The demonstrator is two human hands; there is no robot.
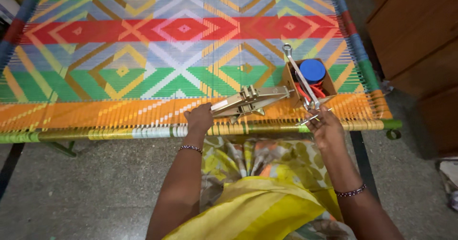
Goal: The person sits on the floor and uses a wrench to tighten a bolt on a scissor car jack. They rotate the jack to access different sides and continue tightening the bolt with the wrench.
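Where the woven cot point(143, 68) spreads its bright diamond pattern across the left and far part of the view, nothing lies on the weave; the work sits toward its near right edge. The left hand point(198, 118) rests on the near rail, its fingers closed round the left end of a folded scissor jack point(250, 102), which lies on its side across the orange band of webbing. By its look the jack is steel: heavy for its size, rigid, with hard edges and hinged arms that could pinch, so the flat base plate or the end bracket seems the safest place to take hold, as the left hand does now. Just right of it, the right hand point(325, 125) pinches the near end of a long metal crank rod point(299, 75), fingers narrow around it; the rod is thin, stiff and probably smooth, so likely to twist in a loose grip. Its ringed far end reaches over a small open cardboard box point(330, 85), which holds a blue round lid point(312, 70) and something red. A wooden cabinet point(420, 35) stands at the far right.
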